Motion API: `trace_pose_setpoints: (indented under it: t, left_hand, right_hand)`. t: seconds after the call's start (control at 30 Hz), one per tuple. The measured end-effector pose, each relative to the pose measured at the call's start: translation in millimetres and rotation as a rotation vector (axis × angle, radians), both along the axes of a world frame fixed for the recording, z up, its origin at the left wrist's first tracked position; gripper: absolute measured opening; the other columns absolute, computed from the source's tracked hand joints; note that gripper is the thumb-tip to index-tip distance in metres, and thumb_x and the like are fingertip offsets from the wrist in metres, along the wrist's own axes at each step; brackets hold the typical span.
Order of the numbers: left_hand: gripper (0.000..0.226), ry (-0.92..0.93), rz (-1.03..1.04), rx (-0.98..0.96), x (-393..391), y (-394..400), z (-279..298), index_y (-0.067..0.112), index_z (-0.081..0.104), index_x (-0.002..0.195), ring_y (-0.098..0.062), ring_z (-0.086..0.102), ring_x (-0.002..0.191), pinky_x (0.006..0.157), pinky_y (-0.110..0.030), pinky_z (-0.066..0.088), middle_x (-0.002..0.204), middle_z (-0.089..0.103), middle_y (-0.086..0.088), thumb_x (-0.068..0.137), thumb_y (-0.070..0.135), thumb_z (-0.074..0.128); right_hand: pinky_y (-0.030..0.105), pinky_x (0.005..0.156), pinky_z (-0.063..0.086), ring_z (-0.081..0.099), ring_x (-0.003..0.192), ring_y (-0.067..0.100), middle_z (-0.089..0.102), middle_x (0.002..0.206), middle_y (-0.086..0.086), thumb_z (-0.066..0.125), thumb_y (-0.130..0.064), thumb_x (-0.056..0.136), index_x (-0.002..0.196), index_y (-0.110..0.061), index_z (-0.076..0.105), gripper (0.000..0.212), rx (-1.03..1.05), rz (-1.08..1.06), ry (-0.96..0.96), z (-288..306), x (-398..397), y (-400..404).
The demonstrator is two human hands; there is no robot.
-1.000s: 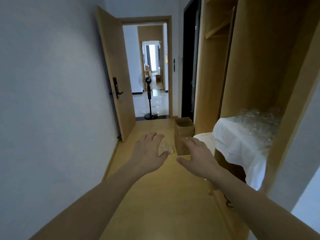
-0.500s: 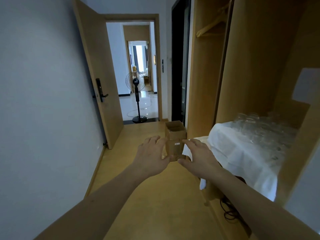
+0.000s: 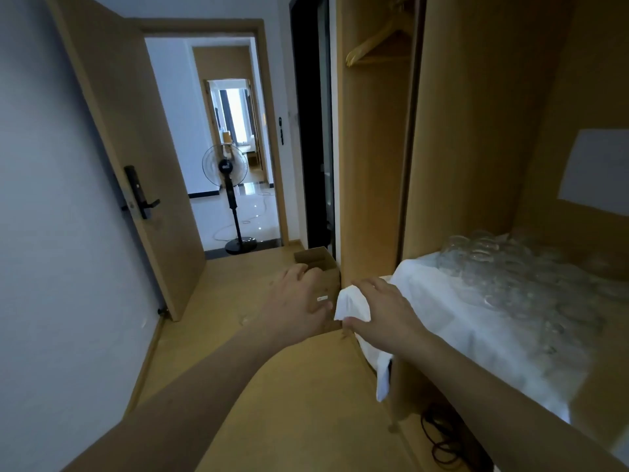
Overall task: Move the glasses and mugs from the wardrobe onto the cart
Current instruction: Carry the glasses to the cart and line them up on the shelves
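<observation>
Hands reach empty-fingered, left hand (image 3: 299, 301) and right hand (image 3: 381, 311) spread beside the white cloth (image 3: 476, 321) edge.

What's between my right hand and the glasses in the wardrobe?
Nothing visible. The right hand is at the near corner of the white cloth; the glasses stand farther back on it, with only bare cloth between.

I see a narrow hallway: white wall (image 3: 51, 233) left, tan wood floor (image 3: 289, 403). Wood door (image 3: 136, 148) stands open onto a bright room with glossy tiles and a pedestal fan (image 3: 228, 199). Cardboard box (image 3: 320, 264) on floor. Daylight from a far window (image 3: 235, 110).
</observation>
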State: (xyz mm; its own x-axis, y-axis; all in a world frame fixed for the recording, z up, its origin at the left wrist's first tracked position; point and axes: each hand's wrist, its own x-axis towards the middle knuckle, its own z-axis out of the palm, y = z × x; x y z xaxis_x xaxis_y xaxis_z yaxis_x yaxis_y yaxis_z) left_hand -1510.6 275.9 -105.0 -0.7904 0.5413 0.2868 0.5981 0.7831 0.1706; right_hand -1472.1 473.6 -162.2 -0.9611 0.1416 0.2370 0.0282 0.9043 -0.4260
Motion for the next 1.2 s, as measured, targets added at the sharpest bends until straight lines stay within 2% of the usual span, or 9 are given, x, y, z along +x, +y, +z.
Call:
trace_pose_setpoints:
  t: [0.23,0.33,0.5,0.7,0.83,0.93,1.1,1.2]
  left_hand:
    - [0.060,-0.042,-0.077,-0.020,-53,50,-13,0.028,0.036,0.151,-0.025,0.032,0.144,0.115,-0.043,0.034,0.158,0.035,-0.001,0.098,0.052,0.052]
    - [0.058,-0.033,-0.135,-0.029,-78,71,-22,0.029,0.040,0.147,-0.024,0.037,0.140,0.111,-0.044,0.039,0.155,0.039,0.000,0.096,0.054,0.053]
    - [0.062,-0.035,-0.241,0.012,-127,109,-31,0.030,0.038,0.145,-0.025,0.034,0.143,0.113,-0.045,0.038,0.156,0.039,0.001,0.093,0.061,0.052]
    - [0.058,0.000,-0.477,0.030,-181,154,-16,0.032,0.041,0.141,-0.025,0.037,0.138,0.109,-0.044,0.039,0.150,0.042,0.002,0.091,0.061,0.051]
    - [0.061,-0.004,-0.599,0.029,-206,177,-7,0.031,0.038,0.148,-0.025,0.032,0.143,0.114,-0.046,0.037,0.156,0.037,0.001,0.095,0.057,0.053]
    - [0.062,-0.028,-0.685,0.044,-219,189,-4,0.029,0.037,0.150,-0.025,0.031,0.144,0.115,-0.047,0.035,0.157,0.036,0.001,0.096,0.055,0.054]
    - [0.064,-0.045,-0.814,0.053,-236,207,-11,0.029,0.035,0.151,-0.024,0.035,0.139,0.111,-0.040,0.036,0.152,0.040,0.001,0.096,0.054,0.055]
    - [0.064,-0.061,-0.865,0.036,-244,221,-19,0.030,0.035,0.151,-0.024,0.033,0.141,0.113,-0.044,0.037,0.154,0.038,0.001,0.096,0.056,0.054]
  right_hand:
    - [0.043,0.118,0.032,0.034,0.145,0.019,0.032,0.161,-0.009,0.056,-0.068,0.086,0.152,-0.038,0.030,0.077,0.056,-0.116,-0.049,-7,-32,41]
    - [0.043,0.118,0.031,0.033,0.145,0.021,0.030,0.162,-0.008,0.057,-0.067,0.087,0.153,-0.038,0.029,0.077,0.058,-0.185,-0.075,-9,-41,54]
    - [0.044,0.118,0.031,0.029,0.148,0.025,0.027,0.164,-0.002,0.058,-0.062,0.089,0.156,-0.032,0.028,0.079,0.064,-0.310,-0.090,-2,-55,75]
    - [0.042,0.116,0.033,0.033,0.144,0.027,0.030,0.162,0.001,0.061,-0.056,0.091,0.155,-0.031,0.029,0.076,0.077,-0.470,-0.082,17,-73,99]
    - [0.043,0.116,0.034,0.033,0.145,0.027,0.030,0.162,0.001,0.061,-0.057,0.090,0.155,-0.029,0.030,0.077,0.072,-0.587,-0.086,24,-85,106]
    - [0.044,0.117,0.033,0.033,0.145,0.028,0.030,0.162,0.002,0.062,-0.056,0.090,0.155,-0.029,0.030,0.077,0.079,-0.663,-0.107,24,-90,107]
    - [0.043,0.117,0.033,0.034,0.144,0.026,0.033,0.160,0.001,0.062,-0.058,0.089,0.155,-0.030,0.031,0.077,0.045,-0.774,-0.120,16,-94,106]
    - [0.042,0.116,0.034,0.033,0.145,0.025,0.031,0.161,0.000,0.061,-0.058,0.089,0.156,-0.030,0.029,0.079,0.020,-0.831,-0.142,6,-94,105]
